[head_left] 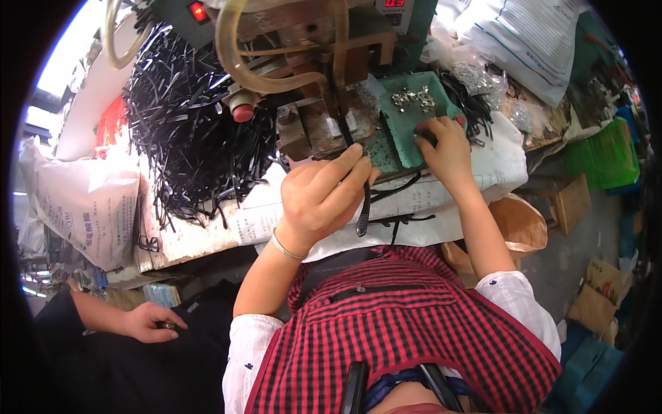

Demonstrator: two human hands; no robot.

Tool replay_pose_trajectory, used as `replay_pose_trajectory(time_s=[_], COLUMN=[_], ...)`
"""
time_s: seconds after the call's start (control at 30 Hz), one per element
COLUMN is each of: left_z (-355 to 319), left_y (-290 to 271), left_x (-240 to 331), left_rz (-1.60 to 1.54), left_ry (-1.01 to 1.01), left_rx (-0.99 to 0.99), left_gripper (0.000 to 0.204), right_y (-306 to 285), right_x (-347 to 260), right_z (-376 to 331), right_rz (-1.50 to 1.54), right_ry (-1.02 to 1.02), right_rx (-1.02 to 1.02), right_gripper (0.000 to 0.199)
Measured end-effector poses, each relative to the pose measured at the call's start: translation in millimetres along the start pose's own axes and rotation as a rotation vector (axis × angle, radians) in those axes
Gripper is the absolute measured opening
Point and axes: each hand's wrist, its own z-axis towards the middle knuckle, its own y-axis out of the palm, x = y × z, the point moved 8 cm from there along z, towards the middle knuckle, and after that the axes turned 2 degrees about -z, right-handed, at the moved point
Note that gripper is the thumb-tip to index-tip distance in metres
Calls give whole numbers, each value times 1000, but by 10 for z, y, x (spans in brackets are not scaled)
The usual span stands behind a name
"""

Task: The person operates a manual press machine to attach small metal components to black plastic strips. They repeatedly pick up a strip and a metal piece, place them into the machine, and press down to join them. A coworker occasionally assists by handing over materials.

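My left hand [321,196] is closed around a thin black glasses temple [363,219]. Its ribbed, curved end hangs below my fingers, and the other end points up into the metal fixture [317,131] of a bench machine. Over the right side of a green tray [407,148], my right hand [445,152] has its fingers curled, thumb and forefinger close together. Something small and dark shows at those fingertips, too small to name. Small shiny metal pieces [414,100] lie heaped in the tray's far part.
A big pile of black temples [196,131] covers the bench's left. Clear hoses [231,48] loop before the machine, near a red button [243,112]. White sacks [93,207] stand left; another sack [520,41] lies back right. At lower left, another person's hand [155,323] rests on dark clothing.
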Motion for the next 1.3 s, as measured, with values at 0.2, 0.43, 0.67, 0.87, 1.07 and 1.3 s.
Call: replay_pose_trajectory(time_s=[0.2, 0.43, 0.67, 0.87, 1.07, 1.3], left_z=[-615, -570, -785, -289, -334, -167], left_y=[-279, -1440, -555, -398, -136, 170], left_x=[145, -675, -1915, -527, -469, -438], left_rz=[26, 464, 357, -1398, -1519, -1564], left_ry=[-175, -578, -1096, -1797, -1728, -1636], left_rx=[8, 230, -739, -420, -386, -523], left_gripper=[32, 18, 26, 34, 47, 55], right_y=[68, -211, 116, -433, -598, -424], right_x=[18, 61, -75, 249, 267, -956], right_z=[-74, -30, 188, -382, -465, 445], right_rz=[20, 223, 399, 170, 274, 575], right_ry=[40, 60, 185, 97, 106, -200], right_rx=[98, 192, 117, 273, 303, 263], right_gripper=[9, 12, 16, 15, 14, 14])
